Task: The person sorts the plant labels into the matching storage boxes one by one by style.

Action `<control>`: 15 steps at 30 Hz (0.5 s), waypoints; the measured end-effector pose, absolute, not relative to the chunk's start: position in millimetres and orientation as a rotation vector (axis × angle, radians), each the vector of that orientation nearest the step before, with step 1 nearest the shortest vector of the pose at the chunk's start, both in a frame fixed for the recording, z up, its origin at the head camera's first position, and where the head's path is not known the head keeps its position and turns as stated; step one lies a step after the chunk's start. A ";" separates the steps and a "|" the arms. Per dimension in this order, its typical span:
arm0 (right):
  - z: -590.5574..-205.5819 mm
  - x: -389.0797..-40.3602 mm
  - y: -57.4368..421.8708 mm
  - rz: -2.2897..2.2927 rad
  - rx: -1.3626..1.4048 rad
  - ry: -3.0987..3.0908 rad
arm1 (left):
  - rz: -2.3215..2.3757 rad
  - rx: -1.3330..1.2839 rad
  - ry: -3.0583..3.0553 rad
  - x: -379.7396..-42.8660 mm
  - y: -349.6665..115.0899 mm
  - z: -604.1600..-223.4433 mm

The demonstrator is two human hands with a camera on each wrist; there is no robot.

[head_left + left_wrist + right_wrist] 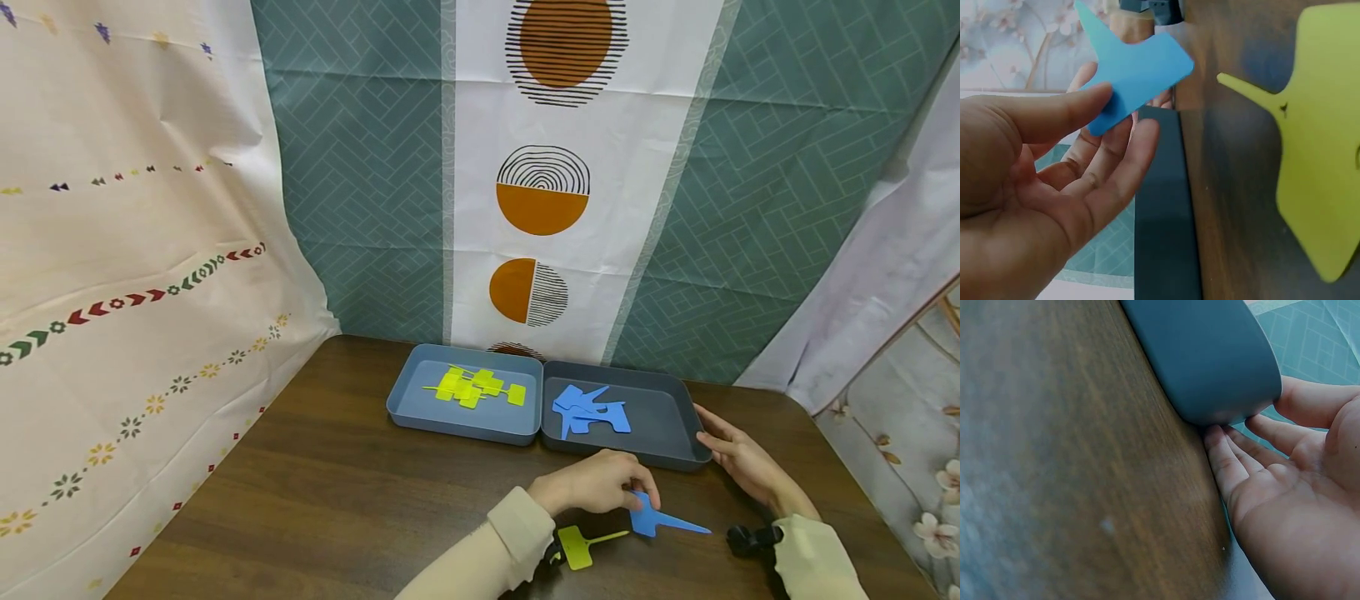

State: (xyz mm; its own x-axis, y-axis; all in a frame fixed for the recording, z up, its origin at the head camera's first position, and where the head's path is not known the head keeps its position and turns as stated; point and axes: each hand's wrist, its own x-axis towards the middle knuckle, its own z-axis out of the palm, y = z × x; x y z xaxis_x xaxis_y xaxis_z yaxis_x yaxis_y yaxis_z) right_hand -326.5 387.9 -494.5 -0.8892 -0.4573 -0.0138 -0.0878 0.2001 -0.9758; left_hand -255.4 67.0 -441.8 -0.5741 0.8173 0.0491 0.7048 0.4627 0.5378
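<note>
My left hand [600, 483] pinches a blue T-shaped plant label [651, 518] by its broad head, with the pointed stem aimed right. The left wrist view shows the thumb pressed on that label's flat face. On the table below the left wrist lies a yellow plant label [576, 548]. Fairly straight fingers of my right hand [750, 467] touch the right end of the dark grey tray [663, 408]; in the right wrist view the thumb is at its rim and the fingertips at its lower corner. Several blue plant labels [581, 410] lie in that tray's left half.
Left of the dark tray, side against side, stands a blue-grey tray [405, 407] with several yellow plant labels [468, 387]. Both trays sit at the back of the brown wooden table [315, 467], before a green and white curtain [360, 167].
</note>
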 end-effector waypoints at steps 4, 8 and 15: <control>-495.8 -326.7 388.1 -1.737 -0.505 2.184 | 0.802 1.307 2.527 -256.2 64.5 -438.3; -496.4 -327.3 388.8 -1.742 -0.525 2.172 | 0.887 1.252 2.509 -255.7 62.2 -435.0; -496.4 -327.5 388.8 -1.757 -0.549 2.154 | 1.175 1.147 2.404 -259.7 59.0 -431.2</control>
